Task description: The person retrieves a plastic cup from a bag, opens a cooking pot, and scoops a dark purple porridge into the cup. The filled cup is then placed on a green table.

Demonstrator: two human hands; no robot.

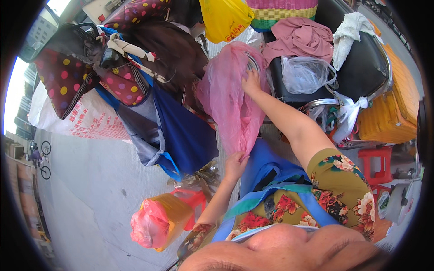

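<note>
A large, thin pink plastic bag (234,98) hangs in front of me beside the black seat of a vehicle. Its gathered lower end is pinched in the fingers of my left hand (236,166). Higher up, my right hand (251,82) rests against the bag's right side with bent fingers, by a round metal rim (252,62) that shows partly through the film. Whether those fingers grip the rim or the plastic is unclear. A clear plastic bag (303,75) lies on the black seat (362,64) to the right, below a bunched pink cloth (300,39).
A dark blue bag (186,132) and polka-dot fabric (64,81) hang at the left. A yellow plastic bag (225,20) is at the top. An orange-yellow box (390,118) and red stool (375,164) stand right; a pink-covered container (151,223) is lower left.
</note>
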